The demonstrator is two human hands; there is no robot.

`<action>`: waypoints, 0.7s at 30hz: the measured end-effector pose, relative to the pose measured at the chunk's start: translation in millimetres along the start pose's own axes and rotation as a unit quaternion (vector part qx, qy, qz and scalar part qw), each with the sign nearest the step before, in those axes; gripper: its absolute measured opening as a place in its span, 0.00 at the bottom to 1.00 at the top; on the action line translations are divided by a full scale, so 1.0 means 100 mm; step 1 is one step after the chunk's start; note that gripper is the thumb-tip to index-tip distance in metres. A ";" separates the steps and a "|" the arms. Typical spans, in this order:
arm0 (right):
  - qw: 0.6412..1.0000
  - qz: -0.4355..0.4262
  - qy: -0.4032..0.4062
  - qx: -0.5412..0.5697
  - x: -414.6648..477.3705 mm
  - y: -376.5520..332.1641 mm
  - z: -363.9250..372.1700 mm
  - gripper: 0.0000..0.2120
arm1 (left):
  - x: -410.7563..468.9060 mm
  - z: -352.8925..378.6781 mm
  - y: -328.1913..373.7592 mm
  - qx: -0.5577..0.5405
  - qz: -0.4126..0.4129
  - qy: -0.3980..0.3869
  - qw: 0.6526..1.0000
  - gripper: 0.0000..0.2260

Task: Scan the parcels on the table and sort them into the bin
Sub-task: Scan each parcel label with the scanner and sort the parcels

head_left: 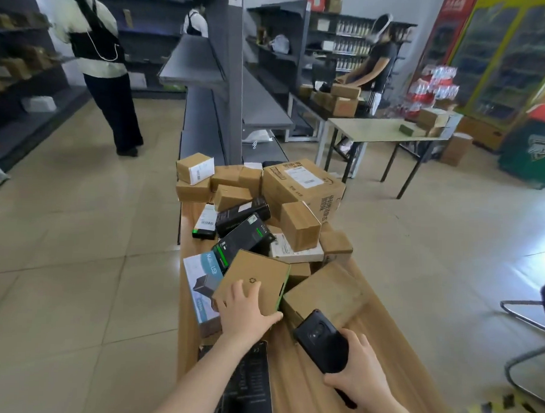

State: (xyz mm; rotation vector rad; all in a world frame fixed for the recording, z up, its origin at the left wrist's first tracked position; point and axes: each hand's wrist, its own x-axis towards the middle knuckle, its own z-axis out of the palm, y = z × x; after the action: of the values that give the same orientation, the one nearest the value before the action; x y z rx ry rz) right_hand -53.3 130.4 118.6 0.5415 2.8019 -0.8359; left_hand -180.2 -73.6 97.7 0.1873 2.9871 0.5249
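A pile of parcels covers the far half of the wooden table (335,380): brown cardboard boxes, black boxes with green trim (245,236) and a white-blue box (199,281). My left hand (244,314) grips the near edge of a flat brown box with a green side and a recycling mark (255,277), tilted on the pile. My right hand (357,369) holds a black handheld scanner (318,336), its head pointing toward the pile beside another brown box (326,293). No bin is in view.
A black keyboard-like device (251,380) lies at the table's near edge under my left forearm. Grey shelving (226,88) stands beyond the table. People stand at the back left and back right. A chair frame (527,339) is at the right.
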 end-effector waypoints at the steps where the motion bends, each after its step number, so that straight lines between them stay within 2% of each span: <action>1: 1.000 0.001 -0.002 -0.002 0.02 0.03 0.00 0.45 | 0.04 0.03 0.05 0.006 0.000 -0.017 1.000 0.40; 7: 1.000 0.002 -0.026 -0.010 0.23 0.16 -0.10 0.45 | 0.14 0.29 0.16 0.092 -0.019 -0.039 0.995 0.39; 13: 0.998 -0.036 -0.047 -0.012 0.51 0.27 -0.17 0.44 | 0.14 0.41 0.23 0.172 -0.021 -0.040 0.984 0.44; 21: 0.989 -0.121 -0.079 -0.014 0.91 0.35 -0.40 0.41 | 0.07 0.28 0.33 0.196 -0.002 -0.036 0.980 0.40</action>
State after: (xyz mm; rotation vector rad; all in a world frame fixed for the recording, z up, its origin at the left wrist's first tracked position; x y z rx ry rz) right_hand -125.9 206.5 111.4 0.1237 2.7616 -0.8411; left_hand -180.3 -32.2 82.0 0.2230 2.9844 -0.0784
